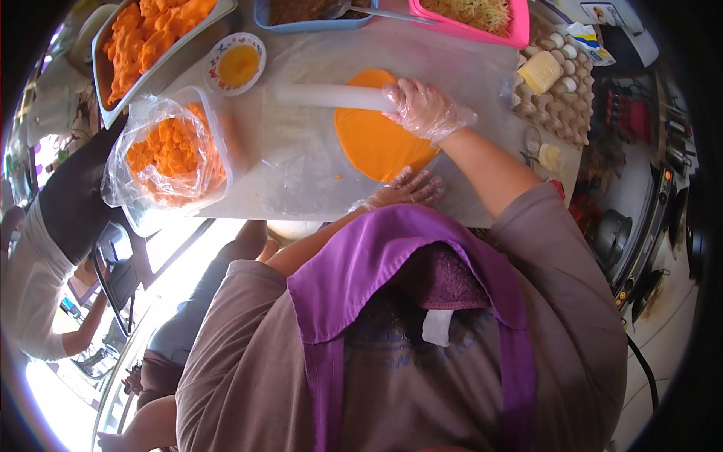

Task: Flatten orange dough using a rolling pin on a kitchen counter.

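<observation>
A flat orange sheet of dough (370,138) lies on the plastic-covered table (294,152). My right hand (426,108), in a clear plastic glove, grips one end of a white rolling pin (333,97). The pin lies across the upper part of the sheet, its other end reaching out to the left past the dough. Also gloved, my left hand (404,189) is at the sheet's near edge, palm down and fingers apart. It holds nothing, and the purple apron partly hides its wrist.
At left stand a bag-lined tub of orange dough (164,147), a larger tub of orange pieces (152,39) and a bowl of yellow liquid (238,65). Blue (313,24) and pink (522,28) containers line the back. An egg tray (570,113) sits right. People are at left.
</observation>
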The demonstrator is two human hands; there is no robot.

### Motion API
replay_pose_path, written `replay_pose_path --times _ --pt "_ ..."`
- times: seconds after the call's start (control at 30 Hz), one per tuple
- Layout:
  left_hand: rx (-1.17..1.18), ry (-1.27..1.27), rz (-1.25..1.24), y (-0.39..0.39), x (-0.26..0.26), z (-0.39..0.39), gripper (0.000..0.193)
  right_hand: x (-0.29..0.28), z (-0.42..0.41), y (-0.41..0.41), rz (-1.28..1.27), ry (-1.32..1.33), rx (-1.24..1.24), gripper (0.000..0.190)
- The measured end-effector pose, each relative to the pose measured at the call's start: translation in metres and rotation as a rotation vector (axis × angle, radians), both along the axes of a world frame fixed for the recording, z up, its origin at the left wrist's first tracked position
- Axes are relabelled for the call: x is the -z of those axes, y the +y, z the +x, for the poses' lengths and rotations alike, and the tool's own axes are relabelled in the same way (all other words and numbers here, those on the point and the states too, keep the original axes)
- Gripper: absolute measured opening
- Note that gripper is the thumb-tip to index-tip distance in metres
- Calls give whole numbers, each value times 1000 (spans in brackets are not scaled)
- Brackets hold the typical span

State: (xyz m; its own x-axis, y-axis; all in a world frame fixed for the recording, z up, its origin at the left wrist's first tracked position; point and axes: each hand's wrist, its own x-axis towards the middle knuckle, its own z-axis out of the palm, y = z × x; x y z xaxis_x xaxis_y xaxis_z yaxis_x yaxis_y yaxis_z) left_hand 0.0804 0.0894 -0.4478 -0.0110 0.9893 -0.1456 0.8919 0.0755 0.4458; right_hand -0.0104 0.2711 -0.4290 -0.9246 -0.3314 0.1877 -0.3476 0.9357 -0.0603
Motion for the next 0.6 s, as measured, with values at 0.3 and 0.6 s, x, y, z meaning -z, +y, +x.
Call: replay_pose_path --times 0.3,0.6 --pt "11 79 44 -1 1 -1 52 -1 -16 15 9 -83 -117 41" --pt "-6 161 52 -2 4 1 54 -10 -36 21 144 -175 -158 43"
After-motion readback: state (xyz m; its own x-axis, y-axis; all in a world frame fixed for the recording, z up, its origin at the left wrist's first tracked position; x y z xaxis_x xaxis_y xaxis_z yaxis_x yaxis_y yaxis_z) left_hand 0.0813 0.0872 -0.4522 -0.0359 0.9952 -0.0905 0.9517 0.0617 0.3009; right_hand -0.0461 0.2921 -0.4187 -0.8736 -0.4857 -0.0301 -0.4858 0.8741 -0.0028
